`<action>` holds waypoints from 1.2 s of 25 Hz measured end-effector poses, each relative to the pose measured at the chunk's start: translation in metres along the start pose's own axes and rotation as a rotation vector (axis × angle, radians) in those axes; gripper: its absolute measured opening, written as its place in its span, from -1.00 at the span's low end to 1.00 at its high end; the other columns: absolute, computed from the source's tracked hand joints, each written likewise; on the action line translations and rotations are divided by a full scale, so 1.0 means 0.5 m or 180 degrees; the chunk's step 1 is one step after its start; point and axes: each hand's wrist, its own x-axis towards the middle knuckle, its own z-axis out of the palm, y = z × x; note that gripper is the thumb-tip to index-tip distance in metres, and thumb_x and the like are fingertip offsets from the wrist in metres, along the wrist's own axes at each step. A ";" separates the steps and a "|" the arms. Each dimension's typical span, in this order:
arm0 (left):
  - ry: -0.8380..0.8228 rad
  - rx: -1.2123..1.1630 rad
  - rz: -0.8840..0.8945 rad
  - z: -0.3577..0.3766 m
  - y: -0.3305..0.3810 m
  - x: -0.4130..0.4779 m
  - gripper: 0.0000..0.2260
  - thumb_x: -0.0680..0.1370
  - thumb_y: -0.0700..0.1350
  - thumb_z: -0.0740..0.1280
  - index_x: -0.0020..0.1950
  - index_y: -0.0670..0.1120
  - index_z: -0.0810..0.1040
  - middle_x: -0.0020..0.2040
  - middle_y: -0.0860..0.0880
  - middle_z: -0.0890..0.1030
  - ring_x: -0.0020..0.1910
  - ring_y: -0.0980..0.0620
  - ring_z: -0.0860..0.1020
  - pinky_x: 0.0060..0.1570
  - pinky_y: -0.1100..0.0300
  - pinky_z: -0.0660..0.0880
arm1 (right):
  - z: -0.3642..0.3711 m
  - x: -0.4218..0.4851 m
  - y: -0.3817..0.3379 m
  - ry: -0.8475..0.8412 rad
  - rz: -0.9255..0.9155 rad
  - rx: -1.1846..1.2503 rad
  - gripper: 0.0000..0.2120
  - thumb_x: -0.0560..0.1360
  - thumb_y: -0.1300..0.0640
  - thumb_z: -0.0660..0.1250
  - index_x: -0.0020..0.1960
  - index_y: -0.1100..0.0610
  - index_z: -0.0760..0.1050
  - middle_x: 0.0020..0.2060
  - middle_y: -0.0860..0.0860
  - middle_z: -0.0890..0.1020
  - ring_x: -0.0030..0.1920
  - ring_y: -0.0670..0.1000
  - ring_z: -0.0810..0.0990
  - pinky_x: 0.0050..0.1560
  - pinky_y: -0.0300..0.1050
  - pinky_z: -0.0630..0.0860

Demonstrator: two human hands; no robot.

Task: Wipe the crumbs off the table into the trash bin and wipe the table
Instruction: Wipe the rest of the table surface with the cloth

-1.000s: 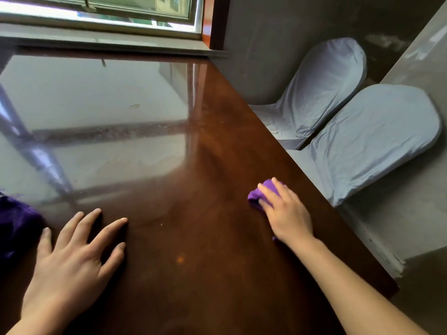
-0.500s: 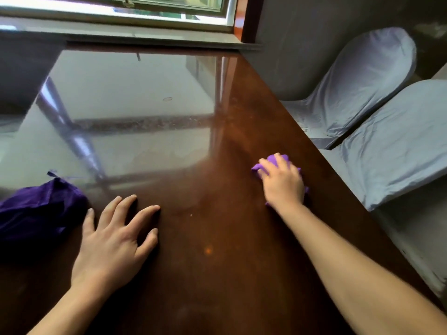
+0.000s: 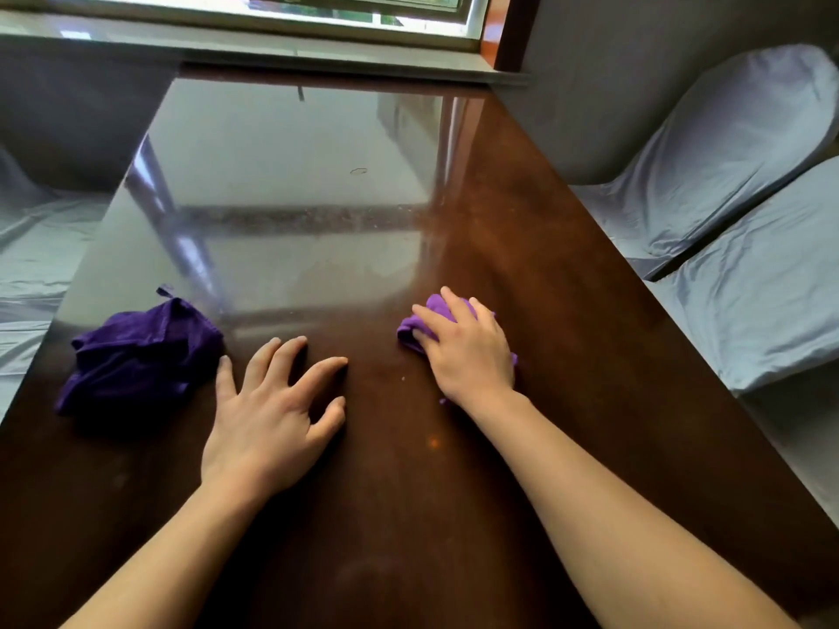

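A glossy dark brown table (image 3: pixel 567 311) fills the view and mirrors the window. My right hand (image 3: pixel 467 351) presses a small bright purple cloth (image 3: pixel 431 313) flat against the tabletop, right of centre. My left hand (image 3: pixel 272 410) rests on the wood with fingers spread and nothing in it. A tiny pale crumb (image 3: pixel 403 379) lies between my two hands. Fine specks (image 3: pixel 318 220) dot the reflective middle of the table. No trash bin is in view.
A crumpled dark purple cloth (image 3: pixel 140 351) lies near the table's left edge, just beside my left hand. Two chairs in grey covers (image 3: pixel 726 143) stand along the right side. Grey fabric (image 3: pixel 36 247) shows at the left. A window sill (image 3: pixel 272 43) runs behind the far edge.
My right hand has slid the purple cloth leftward from the table's right edge toward the centre. The view has swung left, bringing the dark purple cloth fully into sight. My left hand stays planted.
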 end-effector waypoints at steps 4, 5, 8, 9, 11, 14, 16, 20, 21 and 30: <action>0.0272 -0.0639 -0.0049 -0.013 -0.006 -0.005 -0.58 0.42 0.18 0.22 0.25 0.14 0.47 0.36 0.02 0.44 0.43 0.00 0.28 0.43 -0.27 0.04 | 0.022 -0.069 -0.122 0.0004 -0.0382 0.0308 -0.63 0.58 -0.20 0.18 0.37 -0.23 0.45 0.56 -0.03 0.27 0.50 0.28 0.26 0.50 0.15 0.19; 0.0387 -0.0947 -0.0076 -0.021 -0.010 -0.008 -0.61 0.40 0.11 0.25 0.19 0.08 0.55 0.30 -0.01 0.51 0.37 -0.04 0.37 0.41 -0.28 0.10 | 0.026 -0.128 -0.141 0.0005 -0.0722 0.0339 -0.63 0.57 -0.17 0.19 0.36 -0.23 0.46 0.55 -0.02 0.30 0.48 0.30 0.30 0.47 0.19 0.22; 0.0379 -0.1359 -0.0046 -0.042 -0.024 -0.015 -0.66 0.39 0.00 0.28 0.11 -0.03 0.63 0.20 -0.08 0.58 0.27 -0.11 0.48 0.34 -0.28 0.22 | 0.033 -0.324 -0.116 -0.0066 -0.1540 0.0309 -0.59 0.57 -0.13 0.17 0.41 -0.24 0.36 0.55 -0.04 0.30 0.47 0.27 0.34 0.46 0.21 0.27; 0.0205 -0.1220 0.0030 -0.047 -0.030 -0.020 -0.67 0.42 0.02 0.28 0.15 0.00 0.61 0.26 -0.07 0.55 0.32 -0.10 0.43 0.37 -0.29 0.18 | 0.026 -0.355 -0.073 -0.0060 -0.1553 0.0258 -0.58 0.58 -0.12 0.19 0.44 -0.24 0.34 0.55 -0.05 0.30 0.48 0.24 0.35 0.46 0.18 0.29; -0.0119 -0.0676 0.0227 -0.050 -0.041 -0.047 -0.65 0.51 0.11 0.24 0.28 0.14 0.50 0.42 -0.03 0.41 0.47 -0.06 0.25 0.43 -0.28 0.02 | 0.003 -0.362 0.045 0.0138 -0.1143 -0.0025 -0.57 0.56 -0.08 0.27 0.42 -0.21 0.41 0.52 0.00 0.37 0.46 0.22 0.40 0.41 0.16 0.37; -0.0238 -0.0189 0.0321 -0.051 -0.079 -0.132 -0.54 0.50 0.28 0.05 0.39 0.27 0.33 0.51 0.01 0.28 0.53 -0.05 0.08 0.44 -0.27 -0.07 | -0.056 -0.328 0.202 0.0342 0.0247 -0.0287 -0.62 0.57 -0.05 0.32 0.38 -0.15 0.49 0.48 0.08 0.42 0.42 0.26 0.44 0.36 0.17 0.42; -0.0300 -0.0191 0.0213 -0.055 -0.098 -0.197 -0.48 0.48 0.34 -0.04 0.42 0.30 0.27 0.52 0.00 0.25 0.54 -0.05 0.05 0.45 -0.26 -0.05 | -0.068 -0.323 0.236 0.0335 0.0913 -0.0203 -0.62 0.58 -0.09 0.28 0.39 -0.12 0.49 0.50 0.10 0.39 0.43 0.29 0.40 0.34 0.22 0.42; -0.0436 0.0105 -0.0013 -0.062 -0.104 -0.255 -0.45 0.45 0.39 -0.05 0.45 0.37 0.12 0.56 0.03 0.16 0.55 -0.03 -0.03 0.42 -0.30 -0.09 | -0.038 -0.397 0.117 0.0490 0.0708 -0.0317 -0.59 0.56 -0.17 0.15 0.34 -0.14 0.53 0.46 0.11 0.45 0.37 0.35 0.45 0.28 0.24 0.47; -0.0446 0.0190 -0.0033 -0.063 -0.099 -0.257 -0.45 0.45 0.39 -0.04 0.45 0.38 0.10 0.56 0.04 0.15 0.55 -0.03 -0.04 0.42 -0.33 -0.09 | -0.024 -0.426 0.061 0.0454 0.0532 -0.0239 -0.57 0.53 -0.20 0.14 0.33 -0.18 0.53 0.45 0.09 0.46 0.38 0.34 0.45 0.28 0.24 0.46; -0.0394 0.0319 -0.0458 -0.078 -0.127 -0.295 -0.47 0.46 0.39 -0.05 0.44 0.41 0.05 0.55 0.01 0.17 0.54 -0.08 0.04 0.42 -0.32 -0.02 | 0.036 -0.311 -0.158 0.0087 -0.1309 0.0074 -0.56 0.47 -0.18 0.29 0.35 -0.23 0.48 0.46 -0.01 0.46 0.42 0.23 0.46 0.39 0.23 0.40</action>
